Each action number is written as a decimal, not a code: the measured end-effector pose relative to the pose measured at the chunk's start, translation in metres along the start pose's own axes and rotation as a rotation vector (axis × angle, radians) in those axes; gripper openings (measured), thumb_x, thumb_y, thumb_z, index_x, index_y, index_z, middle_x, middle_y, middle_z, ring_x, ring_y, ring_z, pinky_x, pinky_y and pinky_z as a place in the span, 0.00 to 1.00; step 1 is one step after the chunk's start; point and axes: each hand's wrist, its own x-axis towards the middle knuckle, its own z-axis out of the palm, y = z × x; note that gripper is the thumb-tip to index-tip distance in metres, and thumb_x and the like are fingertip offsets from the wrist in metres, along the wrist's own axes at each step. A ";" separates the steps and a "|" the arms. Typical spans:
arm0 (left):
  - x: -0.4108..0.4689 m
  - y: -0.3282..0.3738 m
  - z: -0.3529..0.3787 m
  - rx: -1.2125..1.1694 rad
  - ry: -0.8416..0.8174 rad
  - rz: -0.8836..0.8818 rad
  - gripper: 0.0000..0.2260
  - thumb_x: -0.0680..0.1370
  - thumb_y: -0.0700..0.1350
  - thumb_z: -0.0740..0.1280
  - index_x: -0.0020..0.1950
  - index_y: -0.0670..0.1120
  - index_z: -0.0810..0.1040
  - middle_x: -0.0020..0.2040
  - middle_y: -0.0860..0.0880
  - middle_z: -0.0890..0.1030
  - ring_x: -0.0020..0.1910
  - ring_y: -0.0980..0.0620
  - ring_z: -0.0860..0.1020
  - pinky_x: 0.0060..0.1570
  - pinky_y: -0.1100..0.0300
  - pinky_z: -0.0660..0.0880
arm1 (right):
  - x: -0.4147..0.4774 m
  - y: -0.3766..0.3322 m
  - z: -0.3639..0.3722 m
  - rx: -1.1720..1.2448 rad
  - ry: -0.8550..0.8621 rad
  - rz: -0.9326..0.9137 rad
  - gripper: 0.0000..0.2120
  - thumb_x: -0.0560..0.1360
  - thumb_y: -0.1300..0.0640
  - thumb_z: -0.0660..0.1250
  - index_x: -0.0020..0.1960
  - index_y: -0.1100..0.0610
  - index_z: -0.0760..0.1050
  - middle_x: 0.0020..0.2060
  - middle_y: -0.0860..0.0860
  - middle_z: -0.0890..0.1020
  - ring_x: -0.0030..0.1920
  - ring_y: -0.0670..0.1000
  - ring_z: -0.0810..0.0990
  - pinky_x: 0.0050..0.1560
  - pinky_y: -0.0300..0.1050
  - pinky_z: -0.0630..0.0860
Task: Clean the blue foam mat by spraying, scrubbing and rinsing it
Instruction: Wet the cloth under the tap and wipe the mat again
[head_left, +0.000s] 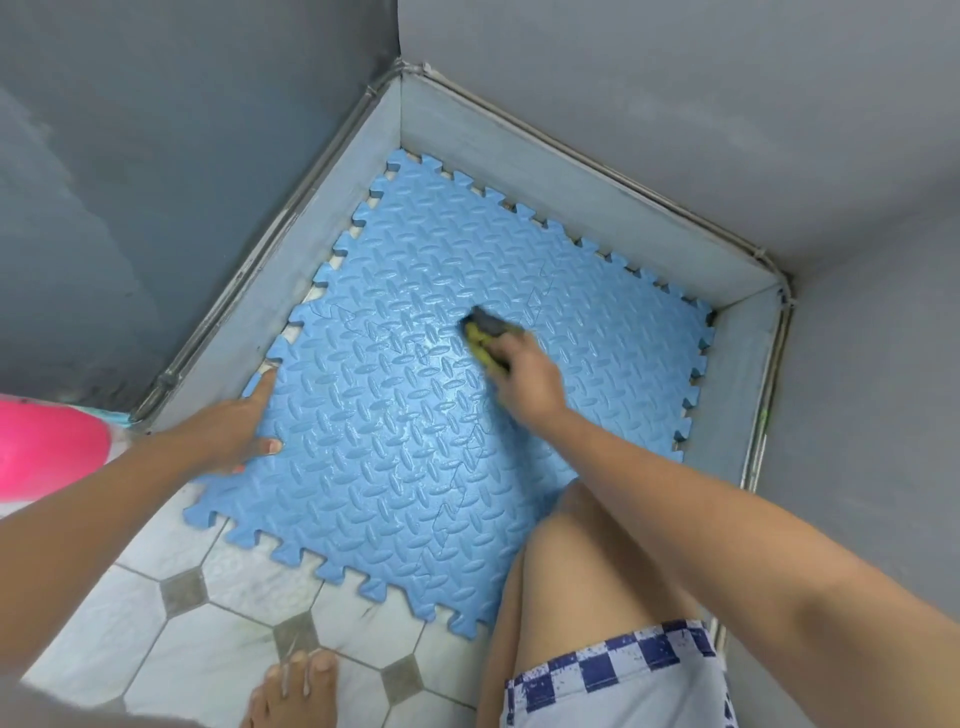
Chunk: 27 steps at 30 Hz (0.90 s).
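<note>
The blue foam mat (415, 415), made of interlocking puzzle tiles with a raised tread pattern, lies flat on the floor in a corner. Its surface looks wet and shiny near the middle. My right hand (527, 374) grips a yellow and dark scrub sponge (483, 332) and presses it onto the mat's middle. My left hand (239, 426) lies flat with fingers spread on the mat's left edge, holding nothing.
Grey walls with a pale skirting board (322, 249) enclose the mat on three sides. White floor tiles with dark diamond insets (218, 623) lie in front. A pink object (47, 447) sits at the left edge. My bent knee (582, 545) and bare foot (296, 686) are close by.
</note>
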 end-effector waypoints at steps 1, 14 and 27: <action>-0.001 0.001 0.000 -0.021 0.002 0.003 0.47 0.81 0.48 0.70 0.82 0.54 0.33 0.38 0.46 0.76 0.29 0.50 0.79 0.32 0.60 0.75 | -0.015 -0.021 0.014 0.015 -0.077 -0.082 0.08 0.78 0.48 0.68 0.57 0.46 0.78 0.61 0.50 0.76 0.48 0.52 0.80 0.52 0.48 0.79; -0.002 -0.006 -0.001 -0.155 -0.010 0.022 0.49 0.80 0.44 0.72 0.83 0.56 0.34 0.35 0.40 0.84 0.27 0.47 0.81 0.29 0.57 0.79 | -0.094 -0.078 0.057 -0.192 -0.385 -0.197 0.18 0.76 0.64 0.64 0.61 0.48 0.71 0.57 0.53 0.72 0.53 0.59 0.77 0.44 0.47 0.70; 0.006 -0.010 0.014 -0.029 0.138 0.034 0.46 0.80 0.50 0.70 0.83 0.57 0.37 0.51 0.40 0.84 0.46 0.41 0.84 0.48 0.49 0.82 | -0.057 0.143 -0.059 -0.405 -0.011 0.521 0.18 0.75 0.61 0.64 0.63 0.57 0.64 0.58 0.63 0.72 0.51 0.66 0.77 0.43 0.51 0.70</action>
